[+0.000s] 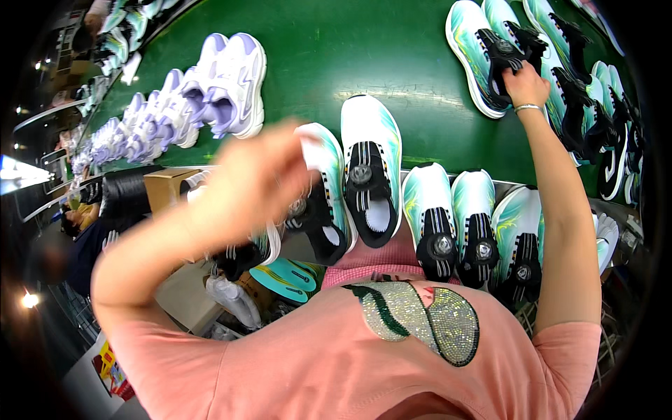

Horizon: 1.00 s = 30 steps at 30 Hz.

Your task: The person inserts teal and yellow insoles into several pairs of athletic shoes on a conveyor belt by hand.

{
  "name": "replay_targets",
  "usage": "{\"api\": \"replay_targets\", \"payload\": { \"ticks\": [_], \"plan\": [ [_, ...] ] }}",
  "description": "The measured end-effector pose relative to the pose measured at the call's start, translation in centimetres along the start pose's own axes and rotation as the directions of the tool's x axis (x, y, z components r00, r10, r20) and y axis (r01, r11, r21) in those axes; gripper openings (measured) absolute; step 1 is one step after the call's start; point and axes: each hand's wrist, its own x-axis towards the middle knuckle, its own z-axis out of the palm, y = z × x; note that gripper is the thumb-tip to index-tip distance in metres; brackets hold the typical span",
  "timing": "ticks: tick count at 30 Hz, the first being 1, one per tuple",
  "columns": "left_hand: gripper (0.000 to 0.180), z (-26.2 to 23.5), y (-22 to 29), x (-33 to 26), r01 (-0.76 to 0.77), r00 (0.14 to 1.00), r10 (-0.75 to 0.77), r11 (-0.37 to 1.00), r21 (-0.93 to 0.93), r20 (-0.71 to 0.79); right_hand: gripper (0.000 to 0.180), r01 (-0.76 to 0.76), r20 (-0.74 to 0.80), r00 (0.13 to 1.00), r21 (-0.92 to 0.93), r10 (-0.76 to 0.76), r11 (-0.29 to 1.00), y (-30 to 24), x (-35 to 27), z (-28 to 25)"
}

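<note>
My right hand [528, 85] reaches far to the right, its fingers closed on the black collar of a white-and-teal sneaker [469, 50] on the green surface. My left hand [262, 178] is smeared by motion. It hovers over a teal-and-white sneaker [336, 178] and partly hides it; whether its fingers hold anything is unclear. Beside that shoe, a matching sneaker [372, 126] stands in front of me, toe pointing away, with a round dial on its black tongue and white filling inside.
The green tabletop [350, 49] spans the far side. Purple-and-white sneakers [241, 77] line up at left; more teal sneakers [563, 84] crowd the right. Along the near edge stand several teal sneakers [428, 203]. Turquoise insoles [283, 276] and a cardboard box [164, 187] sit below left.
</note>
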Motion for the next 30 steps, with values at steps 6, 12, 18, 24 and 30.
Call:
{"api": "replay_targets", "payload": {
  "ticks": [6, 12, 18, 24, 30],
  "plan": [
    [0.065, 14.2, 2.5, -9.3, 0.177, 0.954, -0.202, 0.976, 0.128, 0.22, 0.025, 0.063, -0.059, 0.996, 0.012, -0.062, 0.998, -1.3, -1.4, -0.2],
    [0.062, 18.7, -0.8, -5.8, 0.334, 0.94, -0.339, 0.937, 0.102, 0.036, 0.022, 0.071, -0.085, 0.994, 0.09, -0.063, 0.993, -1.6, -1.8, -1.0],
    [0.066, 7.1, 0.1, -4.4, 0.213, 0.971, -0.24, 0.894, -0.394, -0.019, 0.019, 0.108, -0.146, 0.985, 0.139, -0.087, 0.984, -1.9, -2.1, -1.1],
    [0.075, -7.0, -3.0, 5.5, 0.098, 0.957, -0.028, 0.969, 0.228, -0.289, 0.016, 0.136, -0.235, 0.968, 0.176, -0.093, 0.975, -0.9, -2.0, -0.3],
    [0.09, -17.4, -10.0, 19.5, 0.164, 0.735, 0.075, 0.945, 0.284, -0.674, 0.017, 0.159, -0.18, 0.976, 0.183, -0.126, 0.97, -2.4, -2.3, -1.5]
  ]
}}
